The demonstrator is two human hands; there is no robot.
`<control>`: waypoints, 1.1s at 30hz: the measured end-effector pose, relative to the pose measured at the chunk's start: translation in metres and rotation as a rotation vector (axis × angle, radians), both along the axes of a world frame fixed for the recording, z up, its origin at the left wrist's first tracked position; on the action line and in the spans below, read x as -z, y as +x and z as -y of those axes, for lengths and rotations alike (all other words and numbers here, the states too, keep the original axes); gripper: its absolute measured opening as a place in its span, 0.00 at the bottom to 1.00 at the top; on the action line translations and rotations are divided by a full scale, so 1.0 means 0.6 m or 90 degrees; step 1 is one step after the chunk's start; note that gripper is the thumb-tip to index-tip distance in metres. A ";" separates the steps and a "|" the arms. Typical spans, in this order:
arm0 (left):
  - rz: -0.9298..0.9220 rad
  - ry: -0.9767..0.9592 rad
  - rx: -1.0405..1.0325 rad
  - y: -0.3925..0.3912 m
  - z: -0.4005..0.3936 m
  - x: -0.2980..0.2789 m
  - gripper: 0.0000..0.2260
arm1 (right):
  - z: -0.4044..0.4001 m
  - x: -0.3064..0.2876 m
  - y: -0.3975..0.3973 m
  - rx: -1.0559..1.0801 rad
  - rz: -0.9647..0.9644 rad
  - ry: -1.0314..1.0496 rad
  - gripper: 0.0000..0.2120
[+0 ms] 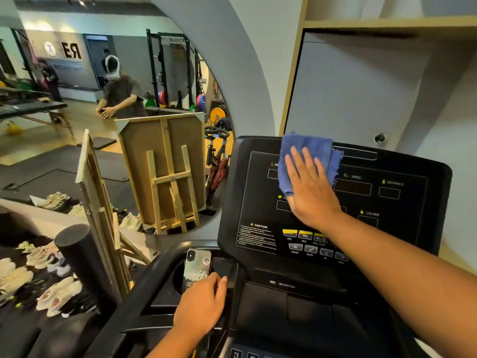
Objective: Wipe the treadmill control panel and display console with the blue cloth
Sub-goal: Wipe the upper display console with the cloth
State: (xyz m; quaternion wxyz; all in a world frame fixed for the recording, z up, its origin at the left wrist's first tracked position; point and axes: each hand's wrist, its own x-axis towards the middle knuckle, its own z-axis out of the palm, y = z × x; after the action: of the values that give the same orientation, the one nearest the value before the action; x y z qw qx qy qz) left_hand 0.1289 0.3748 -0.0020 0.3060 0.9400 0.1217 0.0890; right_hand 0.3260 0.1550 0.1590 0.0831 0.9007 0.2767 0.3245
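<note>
A blue cloth (307,156), crumpled, lies flat against the upper part of a black treadmill display console (402,202), toward twelve o'clock of its face; the right hand (309,189) presses it there with palm down and fingers spread, not clenched around it; the cloth's top edge reaches over the console's upper rim. Printed labels on the console read SPEED, DISTANCE and CALORIE to the hand's three o'clock, and CAUTION over small print at seven o'clock; yellow and grey buttons sit at six o'clock, partly behind the forearm. At the console's seven o'clock, the left hand (204,303) curls around the black handrail (144,285); a phone (196,270) stands just beside its fingertips, its case showing the letters YSICAL. At nine o'clock, a wooden easel (167,182) and pale shoes (54,295) on the floor.
</note>
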 end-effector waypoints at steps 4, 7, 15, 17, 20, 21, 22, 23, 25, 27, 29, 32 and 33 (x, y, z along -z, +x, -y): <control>0.011 0.012 -0.001 0.000 0.000 0.001 0.19 | -0.076 0.034 -0.016 -0.066 0.007 -0.018 0.37; 0.014 0.015 0.002 0.000 0.000 0.003 0.18 | -0.053 0.101 -0.047 -0.216 -0.016 -0.215 0.39; 0.017 0.021 -0.017 0.001 0.001 0.004 0.19 | -0.015 -0.026 0.028 -0.125 0.006 -0.092 0.41; 0.016 0.022 -0.021 0.002 0.002 0.003 0.19 | -0.067 -0.047 0.034 -0.068 0.029 -0.003 0.39; 0.015 0.020 -0.020 0.001 0.004 0.000 0.18 | -0.131 0.007 0.006 -0.145 0.016 -0.032 0.38; 0.014 0.022 -0.019 0.000 0.004 -0.001 0.18 | -0.141 0.039 -0.011 -0.197 0.004 -0.089 0.37; 0.011 0.025 -0.018 0.000 0.004 -0.001 0.18 | -0.142 0.069 -0.028 -0.242 -0.010 -0.152 0.37; 0.008 0.028 -0.018 0.001 0.004 0.000 0.18 | -0.136 0.094 -0.042 -0.276 -0.022 -0.201 0.37; 0.004 0.034 -0.018 0.002 0.004 0.003 0.18 | -0.105 0.128 -0.058 -0.318 -0.058 -0.260 0.36; 0.001 0.040 -0.015 0.002 0.005 0.002 0.18 | -0.067 0.138 -0.064 -0.343 -0.086 -0.290 0.36; 0.006 0.037 -0.012 0.000 0.004 0.001 0.18 | -0.043 0.119 -0.053 -0.345 -0.088 -0.284 0.37; 0.005 0.035 -0.013 0.000 0.003 -0.002 0.18 | -0.063 0.040 -0.013 -0.210 -0.055 -0.130 0.39; 0.003 0.033 -0.013 0.001 0.003 -0.002 0.18 | -0.080 0.009 0.001 -0.157 -0.035 -0.063 0.38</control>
State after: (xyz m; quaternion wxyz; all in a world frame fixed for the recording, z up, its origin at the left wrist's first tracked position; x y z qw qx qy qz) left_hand 0.1296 0.3728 -0.0011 0.2808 0.9461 0.1285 0.0977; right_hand 0.3269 0.2029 0.1539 0.0793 0.8634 0.4029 0.2931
